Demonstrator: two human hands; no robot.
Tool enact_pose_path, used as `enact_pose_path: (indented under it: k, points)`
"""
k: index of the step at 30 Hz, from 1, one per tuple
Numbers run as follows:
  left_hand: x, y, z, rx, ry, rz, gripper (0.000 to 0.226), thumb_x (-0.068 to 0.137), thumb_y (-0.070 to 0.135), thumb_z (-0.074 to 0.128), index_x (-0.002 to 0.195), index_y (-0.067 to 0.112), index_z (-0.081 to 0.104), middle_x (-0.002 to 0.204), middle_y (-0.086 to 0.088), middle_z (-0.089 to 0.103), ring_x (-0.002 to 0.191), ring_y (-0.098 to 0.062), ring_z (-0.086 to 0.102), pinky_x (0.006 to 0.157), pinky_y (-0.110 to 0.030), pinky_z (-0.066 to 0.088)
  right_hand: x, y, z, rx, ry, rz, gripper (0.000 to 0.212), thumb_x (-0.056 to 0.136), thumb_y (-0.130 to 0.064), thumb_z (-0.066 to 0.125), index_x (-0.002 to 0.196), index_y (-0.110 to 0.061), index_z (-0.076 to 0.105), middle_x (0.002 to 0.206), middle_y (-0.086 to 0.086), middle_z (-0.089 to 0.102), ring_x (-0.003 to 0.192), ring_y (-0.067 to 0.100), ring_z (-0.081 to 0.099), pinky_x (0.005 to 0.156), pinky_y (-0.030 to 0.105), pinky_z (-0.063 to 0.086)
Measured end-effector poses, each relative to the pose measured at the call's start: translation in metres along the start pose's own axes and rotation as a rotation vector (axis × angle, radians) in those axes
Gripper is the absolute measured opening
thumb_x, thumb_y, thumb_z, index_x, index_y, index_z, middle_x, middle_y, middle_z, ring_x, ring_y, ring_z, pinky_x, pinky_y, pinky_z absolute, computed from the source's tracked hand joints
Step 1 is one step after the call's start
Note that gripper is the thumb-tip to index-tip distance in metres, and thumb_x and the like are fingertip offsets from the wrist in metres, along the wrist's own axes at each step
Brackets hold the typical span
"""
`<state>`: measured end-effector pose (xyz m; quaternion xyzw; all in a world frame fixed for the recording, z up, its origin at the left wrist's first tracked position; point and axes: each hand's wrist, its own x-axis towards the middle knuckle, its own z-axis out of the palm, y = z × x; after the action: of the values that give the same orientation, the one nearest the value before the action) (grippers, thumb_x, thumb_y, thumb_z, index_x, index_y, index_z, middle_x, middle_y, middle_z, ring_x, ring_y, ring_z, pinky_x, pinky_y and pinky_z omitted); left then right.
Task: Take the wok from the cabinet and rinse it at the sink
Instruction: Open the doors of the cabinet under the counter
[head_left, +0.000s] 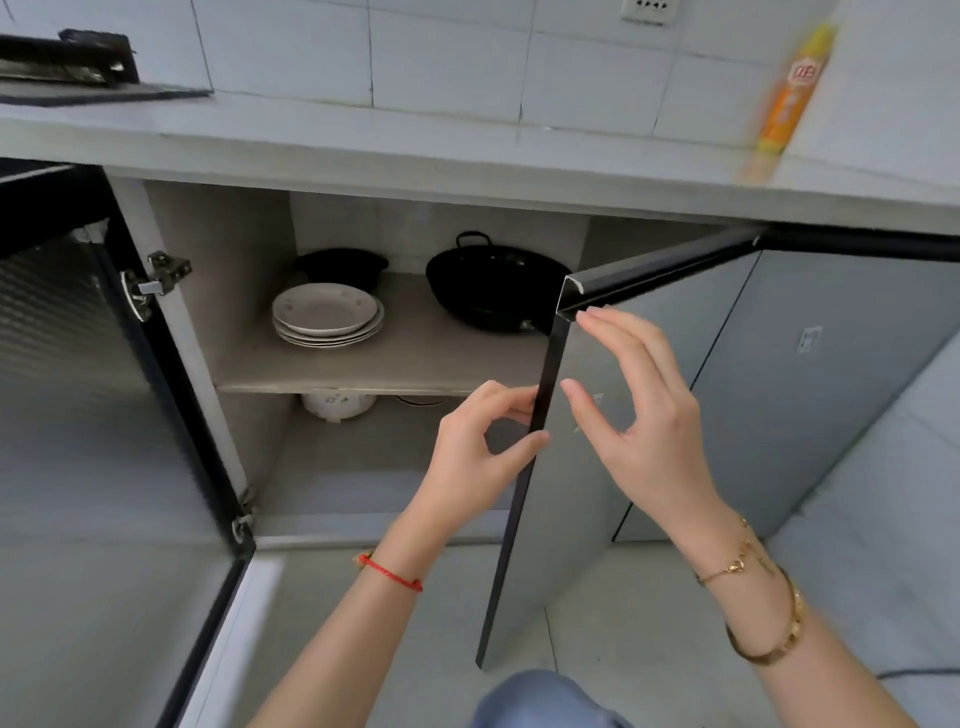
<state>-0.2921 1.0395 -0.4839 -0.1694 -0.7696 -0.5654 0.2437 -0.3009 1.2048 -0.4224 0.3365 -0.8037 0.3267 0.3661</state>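
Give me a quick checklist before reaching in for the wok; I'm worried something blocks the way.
1. Left door swung wide: ok.
2. Right door fully open: not ok, its edge partly covers the wok.
3. Left hand free: not ok, fingers pinch the door edge.
4. Right hand free: ok, open beside the door.
5. Wok clear of the plates: ok, a gap shows between them.
6. Wok's near handle reachable: cannot tell, hidden by the door.
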Motion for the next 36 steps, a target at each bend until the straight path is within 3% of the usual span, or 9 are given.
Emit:
enact_pose_path:
  k: [9, 14, 18, 22, 27, 30, 34, 36]
  points:
    - [-0.022, 0.028, 0.047, -0.188, -0.177, 0.038, 0.037, 0.08, 0.005, 0.077, 0.114, 0.017, 0.07, 0.102, 0.004, 0.068, 0.104, -0.016, 0.066, 0.097, -0.03, 0.05, -0.045, -0.005, -0.057, -0.138, 0.136, 0.077, 0.045, 0.087, -0.009, 0.073, 0.128, 0.0, 0.057, 0.133, 0.011, 0.055, 0.133, 0.022, 0.048, 0.113, 0.035, 0.038]
    - [-0.029, 0.044, 0.088, -0.184, -0.246, 0.142, 0.034, 0.079, 0.013, 0.079, 0.11, 0.018, 0.068, 0.117, 0.011, 0.066, 0.116, -0.011, 0.06, 0.1, -0.024, 0.045, -0.072, -0.001, -0.09, -0.258, 0.236, 0.129, 0.047, 0.084, -0.005, 0.075, 0.126, 0.003, 0.057, 0.133, 0.011, 0.056, 0.133, 0.026, 0.048, 0.114, 0.035, 0.035]
    - [-0.03, 0.055, 0.122, -0.157, -0.308, 0.236, 0.042, 0.08, 0.016, 0.079, 0.121, 0.016, 0.066, 0.136, 0.007, 0.058, 0.129, -0.009, 0.053, 0.108, -0.032, 0.042, -0.091, 0.004, -0.121, -0.345, 0.259, 0.2, 0.049, 0.085, -0.008, 0.075, 0.129, 0.001, 0.055, 0.135, 0.005, 0.054, 0.134, 0.022, 0.048, 0.114, 0.032, 0.035]
    - [-0.028, 0.067, 0.156, -0.105, -0.38, 0.315, 0.061, 0.085, 0.024, 0.075, 0.141, 0.02, 0.051, 0.15, 0.01, 0.045, 0.139, -0.003, 0.039, 0.114, -0.031, 0.036, -0.108, 0.01, -0.146, -0.416, 0.291, 0.293, 0.055, 0.086, -0.012, 0.074, 0.136, -0.003, 0.051, 0.139, 0.002, 0.053, 0.135, 0.018, 0.046, 0.114, 0.028, 0.036]
    - [-0.031, 0.079, 0.205, -0.095, -0.424, 0.377, 0.064, 0.091, 0.021, 0.069, 0.148, 0.018, 0.041, 0.156, 0.01, 0.036, 0.144, -0.002, 0.031, 0.117, -0.03, 0.031, -0.122, 0.026, -0.176, -0.488, 0.317, 0.34, 0.074, 0.09, -0.013, 0.07, 0.15, -0.008, 0.026, 0.149, 0.006, 0.045, 0.14, 0.016, 0.041, 0.118, 0.027, 0.03]
    - [-0.033, 0.083, 0.234, -0.077, -0.452, 0.376, 0.065, 0.092, 0.023, 0.066, 0.15, 0.022, 0.036, 0.158, 0.011, 0.03, 0.145, -0.002, 0.028, 0.118, -0.031, 0.032, -0.127, 0.04, -0.196, -0.648, 0.258, 0.307, 0.063, 0.093, -0.012, 0.065, 0.149, -0.007, 0.034, 0.15, 0.003, 0.042, 0.139, 0.021, 0.042, 0.119, 0.023, 0.026]
    - [-0.028, 0.085, 0.267, -0.03, -0.508, 0.383, 0.067, 0.094, 0.027, 0.062, 0.153, 0.026, 0.029, 0.161, 0.013, 0.023, 0.145, -0.001, 0.026, 0.118, -0.031, 0.031, -0.131, 0.064, -0.218, -0.71, 0.238, 0.377, 0.059, 0.096, -0.012, 0.062, 0.15, -0.009, 0.036, 0.152, 0.001, 0.042, 0.141, 0.02, 0.038, 0.121, 0.033, 0.027]
    - [-0.023, 0.086, 0.28, -0.002, -0.535, 0.369, 0.071, 0.095, 0.029, 0.061, 0.154, 0.026, 0.023, 0.162, 0.013, 0.017, 0.147, -0.002, 0.022, 0.119, -0.027, 0.026, -0.133, 0.076, -0.229, -0.735, 0.245, 0.409, 0.061, 0.096, -0.011, 0.061, 0.151, -0.012, 0.033, 0.153, -0.001, 0.04, 0.142, 0.015, 0.035, 0.121, 0.027, 0.023]
